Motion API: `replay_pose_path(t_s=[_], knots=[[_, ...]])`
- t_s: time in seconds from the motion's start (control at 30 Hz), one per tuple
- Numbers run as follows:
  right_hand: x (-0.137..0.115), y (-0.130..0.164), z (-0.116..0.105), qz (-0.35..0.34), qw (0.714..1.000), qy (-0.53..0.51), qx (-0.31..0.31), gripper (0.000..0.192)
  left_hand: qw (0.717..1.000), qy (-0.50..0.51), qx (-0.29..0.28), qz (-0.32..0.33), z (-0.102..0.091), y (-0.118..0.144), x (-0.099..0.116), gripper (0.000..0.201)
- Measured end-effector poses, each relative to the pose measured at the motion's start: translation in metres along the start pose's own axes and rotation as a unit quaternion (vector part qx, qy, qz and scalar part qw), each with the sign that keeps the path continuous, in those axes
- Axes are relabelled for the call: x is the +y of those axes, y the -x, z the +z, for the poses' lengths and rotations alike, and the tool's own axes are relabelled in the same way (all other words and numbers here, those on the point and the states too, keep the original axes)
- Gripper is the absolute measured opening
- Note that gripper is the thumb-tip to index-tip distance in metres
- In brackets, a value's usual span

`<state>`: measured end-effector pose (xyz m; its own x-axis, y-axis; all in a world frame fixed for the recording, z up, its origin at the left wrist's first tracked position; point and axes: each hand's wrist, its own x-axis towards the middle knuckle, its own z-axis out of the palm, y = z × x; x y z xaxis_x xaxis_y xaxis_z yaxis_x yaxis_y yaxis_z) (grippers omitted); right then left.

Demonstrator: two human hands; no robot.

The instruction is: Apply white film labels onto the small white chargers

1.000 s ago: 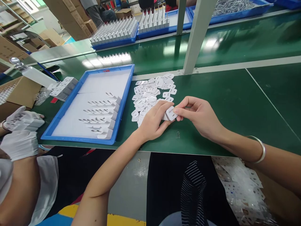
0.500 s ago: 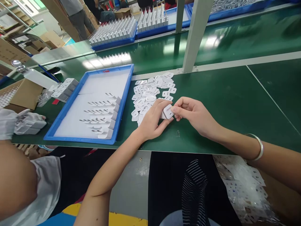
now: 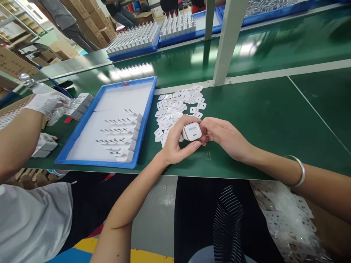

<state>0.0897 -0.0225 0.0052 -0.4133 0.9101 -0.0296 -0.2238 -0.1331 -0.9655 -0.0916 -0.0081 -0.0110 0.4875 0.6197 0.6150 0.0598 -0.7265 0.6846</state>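
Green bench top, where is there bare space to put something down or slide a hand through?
Bare green bench top lies right of both hands, out to the white line. The back half of the blue plastic tray is unfilled. Crowded: the pile of small white labels between tray and hands.

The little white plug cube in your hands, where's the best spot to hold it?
Probably by its two flat opposite sides, coming from the left, as the left hand does to the small white plastic charger cube. That leaves its end face showing for the right hand.
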Motion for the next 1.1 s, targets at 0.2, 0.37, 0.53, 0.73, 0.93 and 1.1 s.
replay_pose_path(t_s=[0.2,0.37,0.53,0.73,0.93,1.1], knots=[[-0.002,0.001,-0.002,-0.04,0.999,-0.015,0.029,0.04,0.997,-0.048,0.042,-0.05,-0.004,0.003,-0.004,0.018],[0.002,-0.005,-0.006,-0.029,0.997,-0.021,0.067,0.041,0.994,-0.027,0.045,-0.099,-0.009,0.005,-0.005,0.028],[0.011,-0.014,-0.013,0.004,0.995,-0.024,0.098,0.049,0.98,-0.056,0.054,-0.185,-0.012,0.002,-0.006,0.042],[0.021,-0.016,-0.019,0.031,0.995,-0.006,0.097,0.05,0.966,-0.032,0.042,-0.251,-0.042,0.021,0.032,0.028],[0.023,-0.01,-0.016,0.044,0.996,0.002,0.072,0.041,0.896,-0.254,0.15,-0.332,-0.103,0.068,0.121,0.042],[0.025,-0.007,-0.012,0.049,0.997,0.015,0.057,0.038,0.741,-0.441,0.222,-0.455,-0.146,0.092,0.138,0.052]])
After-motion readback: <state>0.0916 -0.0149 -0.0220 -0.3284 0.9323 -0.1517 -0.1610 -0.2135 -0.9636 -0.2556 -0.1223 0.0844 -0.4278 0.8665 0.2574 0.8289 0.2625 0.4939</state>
